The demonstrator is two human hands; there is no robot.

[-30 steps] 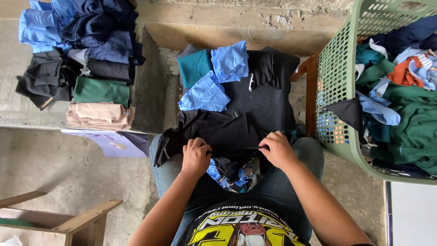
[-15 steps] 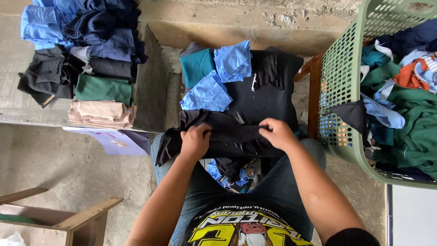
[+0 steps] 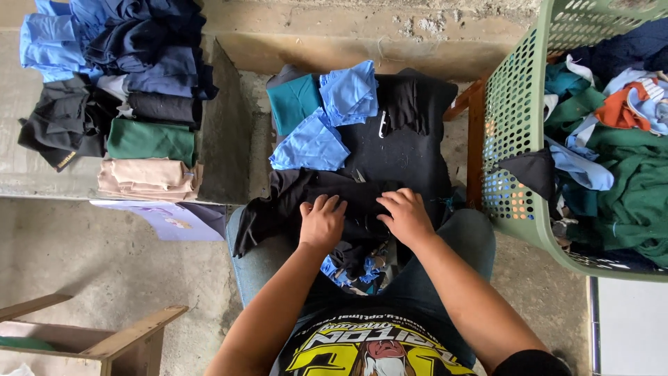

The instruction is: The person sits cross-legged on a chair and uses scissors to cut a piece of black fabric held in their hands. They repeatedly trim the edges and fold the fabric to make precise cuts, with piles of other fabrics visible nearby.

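Both hands, left hand (image 3: pixel 321 224) and right hand (image 3: pixel 406 217), press flat with spread fingers on the black shirt (image 3: pixel 316 198) across the lap, holding nothing pinched. Its loose left sleeve could slip floorward; blue shirts (image 3: pixel 327 122) lie beyond.

labels: small white tag (image 3: pixel 383 124) on black garment (image 3: pixel 410 150), 12 o'clock | packages, signs, screens: none visible
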